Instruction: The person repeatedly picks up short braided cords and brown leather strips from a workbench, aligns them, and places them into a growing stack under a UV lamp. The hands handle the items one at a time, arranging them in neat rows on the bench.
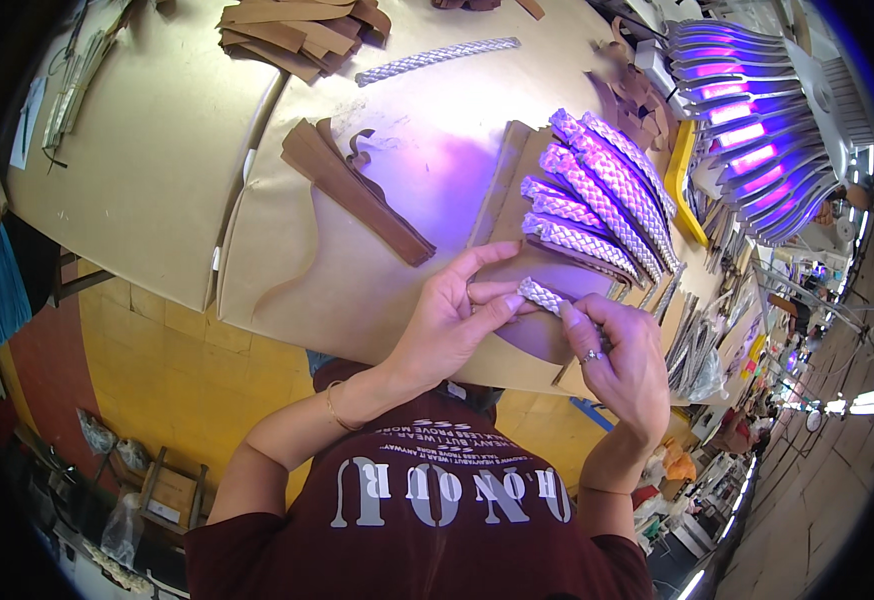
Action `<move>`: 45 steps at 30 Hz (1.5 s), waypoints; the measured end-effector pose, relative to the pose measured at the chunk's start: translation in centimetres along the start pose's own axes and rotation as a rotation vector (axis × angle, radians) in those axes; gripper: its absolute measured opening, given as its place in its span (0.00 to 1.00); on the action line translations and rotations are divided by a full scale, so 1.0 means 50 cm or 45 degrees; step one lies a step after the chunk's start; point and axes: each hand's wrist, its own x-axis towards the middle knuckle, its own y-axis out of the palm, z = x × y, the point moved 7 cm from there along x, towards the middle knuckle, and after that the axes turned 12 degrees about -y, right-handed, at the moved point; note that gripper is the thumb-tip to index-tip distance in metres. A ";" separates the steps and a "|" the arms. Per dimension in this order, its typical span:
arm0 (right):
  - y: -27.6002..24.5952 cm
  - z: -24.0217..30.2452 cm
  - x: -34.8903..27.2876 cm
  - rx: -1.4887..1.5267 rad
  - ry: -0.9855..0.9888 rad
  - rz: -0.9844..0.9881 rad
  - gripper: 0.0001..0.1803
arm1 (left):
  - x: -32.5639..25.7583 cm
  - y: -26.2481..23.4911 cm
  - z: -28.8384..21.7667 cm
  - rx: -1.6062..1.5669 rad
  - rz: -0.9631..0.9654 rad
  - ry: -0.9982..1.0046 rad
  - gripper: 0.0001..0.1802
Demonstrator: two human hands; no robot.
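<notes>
The right hand [629,358] pinches a short, silvery-white braided strip [540,294] above the beige table's [357,310] near side; the left hand [462,315] meets its left end, whether gripping I cannot tell. Beyond lie purple-lit braided strips [607,185], with flat brown strips [362,205] farther left.

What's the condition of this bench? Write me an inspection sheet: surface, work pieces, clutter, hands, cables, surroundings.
Surface: tan table, a seam running between sections.
Work pieces: short braided strip between the hands; pale braided strips fanned out beyond them.
Clutter: brown bundle mid-table; brown pile at the far side; lone braided length beside that pile.
Hands: right hand pinches the short braided strip; left hand is at its other end, contact unclear.
Cables: none clear enough to identify.
Surroundings: yellow floor; ribbed fixture glowing purple, right.
</notes>
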 end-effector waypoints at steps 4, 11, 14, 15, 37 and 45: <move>-0.001 0.006 0.003 -0.020 -0.068 -0.023 0.14 | 0.000 0.001 -0.002 -0.033 0.037 0.004 0.28; 0.001 -0.002 0.001 0.024 -0.026 -0.022 0.13 | 0.001 0.000 0.001 -0.061 0.019 -0.025 0.26; 0.001 -0.004 0.001 0.035 -0.016 -0.023 0.12 | 0.003 -0.001 0.004 -0.089 0.013 -0.041 0.25; 0.001 -0.002 0.002 0.035 -0.040 -0.028 0.13 | 0.003 -0.001 0.005 -0.100 0.009 -0.049 0.25; -0.001 0.010 0.008 -0.217 0.014 -0.139 0.13 | 0.002 -0.004 -0.019 0.102 -0.253 0.032 0.19; 0.004 0.016 0.009 -0.367 -0.005 -0.177 0.13 | -0.036 0.022 -0.076 1.264 -0.590 0.670 0.21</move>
